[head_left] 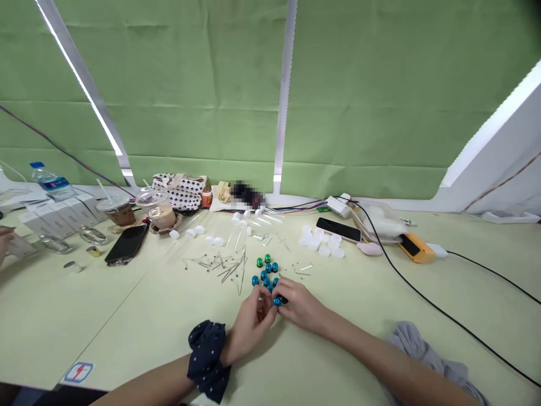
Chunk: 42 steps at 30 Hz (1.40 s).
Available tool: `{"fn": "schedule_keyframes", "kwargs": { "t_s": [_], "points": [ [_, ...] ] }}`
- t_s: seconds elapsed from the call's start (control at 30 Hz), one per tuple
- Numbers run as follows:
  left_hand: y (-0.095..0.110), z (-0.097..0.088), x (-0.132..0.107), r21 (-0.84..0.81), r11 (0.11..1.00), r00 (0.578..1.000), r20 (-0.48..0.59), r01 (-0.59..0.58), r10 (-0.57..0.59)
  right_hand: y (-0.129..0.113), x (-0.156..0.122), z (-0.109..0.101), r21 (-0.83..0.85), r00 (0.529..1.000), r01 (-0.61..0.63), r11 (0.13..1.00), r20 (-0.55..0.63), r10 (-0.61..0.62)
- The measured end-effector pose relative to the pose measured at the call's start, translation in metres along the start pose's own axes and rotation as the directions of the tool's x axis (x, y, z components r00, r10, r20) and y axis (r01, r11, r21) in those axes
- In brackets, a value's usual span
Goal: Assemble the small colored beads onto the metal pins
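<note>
My left hand (250, 324) and my right hand (298, 304) meet over the pale green table (127, 332), fingertips pinched together on a small blue bead (277, 301). A dark scrunchie (207, 361) sits on my left wrist. Just beyond my fingers lies a cluster of blue and green beads (266, 270). Several thin metal pins (226, 268) are scattered to the left of the beads.
White caps (323, 243) and clear tubes (249, 223) lie further back. Two phones (127, 243) (338, 229), iced drinks (160, 210), a water bottle (51, 181), a black cable (422, 296) and a grey cloth (426, 355) surround the work area. Another person's hand (4, 239) shows at far left.
</note>
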<state>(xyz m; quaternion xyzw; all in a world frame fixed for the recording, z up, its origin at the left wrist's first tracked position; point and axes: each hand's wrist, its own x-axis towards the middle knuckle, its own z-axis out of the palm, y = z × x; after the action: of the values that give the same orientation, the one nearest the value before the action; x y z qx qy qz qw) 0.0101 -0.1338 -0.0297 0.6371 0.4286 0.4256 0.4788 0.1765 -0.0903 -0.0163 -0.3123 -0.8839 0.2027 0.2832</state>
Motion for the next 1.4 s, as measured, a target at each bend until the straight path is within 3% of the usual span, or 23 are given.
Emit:
{"fn": "schedule_keyframes", "kwargs": {
  "t_s": [0.1,0.2,0.27,0.4,0.47,0.73,0.87,1.1,1.27,1.4],
  "points": [
    [0.001,0.010,0.008,-0.243,0.965,0.995,-0.003,0.097,-0.101,-0.006,-0.003,-0.006,-0.098,0.996,0.024,0.995,-0.089,-0.032],
    [0.001,0.018,0.016,-0.451,0.875,0.984,0.088,0.177,-0.153,-0.006,-0.008,-0.003,-0.156,0.977,0.072,0.985,-0.190,-0.101],
    [0.002,0.017,0.018,-0.612,0.737,0.958,0.201,0.287,-0.206,-0.004,-0.011,0.003,-0.167,0.964,0.098,0.981,-0.227,-0.135],
    [0.010,0.006,0.020,-0.782,0.344,0.853,0.454,0.521,-0.258,-0.002,-0.013,0.012,-0.160,0.954,0.118,0.980,-0.255,-0.157],
    [0.013,0.000,0.022,-0.797,0.269,0.839,0.487,0.541,-0.243,-0.002,-0.012,0.013,-0.156,0.952,0.109,0.982,-0.267,-0.148],
    [0.007,-0.004,0.024,-0.830,0.293,0.875,0.409,0.475,-0.261,-0.005,-0.013,0.015,-0.126,0.939,0.083,0.988,-0.323,-0.120],
    [0.009,-0.007,0.025,-0.808,0.350,0.878,0.409,0.474,-0.247,-0.007,-0.012,0.015,-0.068,0.921,0.091,0.994,-0.373,-0.110],
    [0.011,-0.011,0.027,-0.789,0.410,0.889,0.417,0.457,-0.188,-0.008,-0.012,0.011,-0.026,0.863,0.113,0.993,-0.493,-0.111],
    [0.006,-0.010,0.027,-0.754,0.481,0.890,0.431,0.447,-0.150,0.000,-0.013,0.011,0.030,0.809,0.066,0.997,-0.586,-0.036],
    [0.005,-0.010,0.027,-0.730,0.537,0.898,0.419,0.422,-0.136,0.002,-0.011,0.006,0.078,0.845,0.004,0.997,-0.533,0.038]
  ]
}}
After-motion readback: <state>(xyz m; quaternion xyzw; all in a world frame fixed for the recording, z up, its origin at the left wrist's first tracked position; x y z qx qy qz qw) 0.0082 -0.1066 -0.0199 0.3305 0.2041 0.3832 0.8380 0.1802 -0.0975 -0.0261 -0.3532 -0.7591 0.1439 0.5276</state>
